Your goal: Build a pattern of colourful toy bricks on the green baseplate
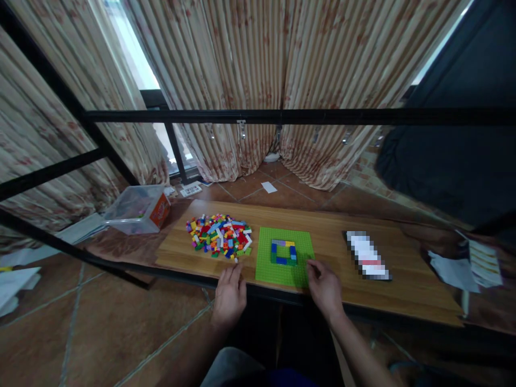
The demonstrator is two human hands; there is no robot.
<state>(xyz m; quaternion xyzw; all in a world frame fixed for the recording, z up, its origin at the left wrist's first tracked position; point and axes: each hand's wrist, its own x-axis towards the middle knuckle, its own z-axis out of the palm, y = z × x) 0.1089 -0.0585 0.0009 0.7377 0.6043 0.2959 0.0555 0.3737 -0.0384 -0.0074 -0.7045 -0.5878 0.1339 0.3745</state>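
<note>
My left hand (229, 294) lies at the table's front edge, just below the brick pile, with its fingers stretched out and nothing visible in them. A heap of small toy bricks (220, 236) in many colours spreads beyond it. To the right lies a green studded baseplate (264, 274). On it, blue, green, yellow and greyish-purple bricks form a square ring (281, 261) with an open middle. My right hand (325, 287) is at the plate's lower right edge, fingers curled and fingertips drawn together; whatever they may pinch is too small to make out.
A phone (366, 255) with a blurred screen lies on the wooden tabletop (330, 242) at right. A clear plastic box (137, 212) with an orange label stands left of the board. Papers (453, 271) lie at far right. A black metal bar (322, 116) crosses beyond the table, before curtains.
</note>
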